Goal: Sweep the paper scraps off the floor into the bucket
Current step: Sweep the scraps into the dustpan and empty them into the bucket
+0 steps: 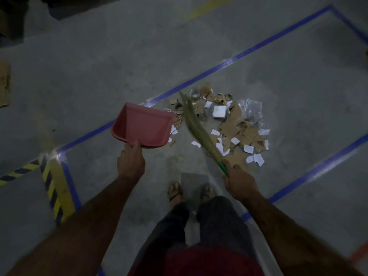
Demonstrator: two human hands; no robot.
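Dustpan and broom poised at the scrap pile

Left hand (130,162) grips the pink dustpan (142,127); right hand (238,181) clenches the grass broom (196,126) handle. Paper scraps (235,132) beyond the fingers: light, flimsy, easily scattered.

I am wearing the one camera on my head, and it is looking steeply down and forward over my own arms at the concrete floor (99,76). My feet (175,193) are showing near the bottom, the wide lens bending the blue floor tape (199,78).
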